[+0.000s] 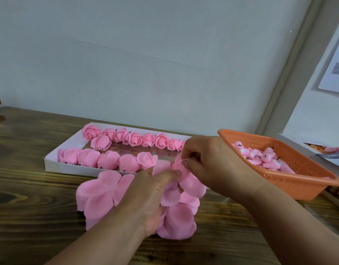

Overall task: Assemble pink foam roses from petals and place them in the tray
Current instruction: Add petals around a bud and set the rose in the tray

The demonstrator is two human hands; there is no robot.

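A pile of pink foam petal sheets [101, 196] lies on the wooden table in front of the white tray [50, 161]. Two rows of finished pink roses [134, 139] fill the tray. My left hand [151, 197] rests on the pile, its thumb and fingers pinching the top petal sheet [170, 194]. My right hand [209, 161] is just above it, pinching a thin pink petal edge [181, 161] at the near right end of the tray.
An orange perforated basket [291, 180] at the right holds several small pink rose buds [260, 156] with dark stems. A box [318, 152] sits behind it against the wall. The wooden table [31, 217] stretches left and front.
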